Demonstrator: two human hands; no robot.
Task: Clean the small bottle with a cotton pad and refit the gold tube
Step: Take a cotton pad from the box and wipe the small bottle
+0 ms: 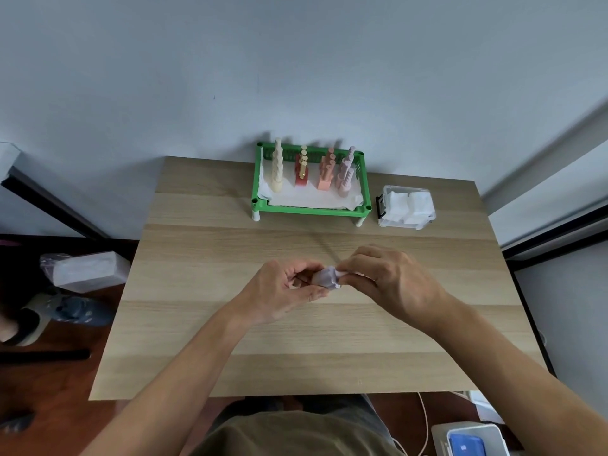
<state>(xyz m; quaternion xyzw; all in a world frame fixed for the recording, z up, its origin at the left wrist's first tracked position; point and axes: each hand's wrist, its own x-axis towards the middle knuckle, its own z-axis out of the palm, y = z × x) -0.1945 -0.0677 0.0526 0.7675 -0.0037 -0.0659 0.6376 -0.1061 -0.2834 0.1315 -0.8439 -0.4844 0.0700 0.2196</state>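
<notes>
Left hand (283,291) pinching small lilac plastic bottle (325,278), long axis sideways toward my right. Right hand (388,278) pinching white cotton pad (343,274) against its right end, above bench (230,357).

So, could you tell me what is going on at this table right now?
A person is holding a small lilac bottle over the wooden table. The left hand grips it while the right hand presses a white cotton pad against it. More bottles stand in the green tray behind, beside a clear box of pads.
</notes>
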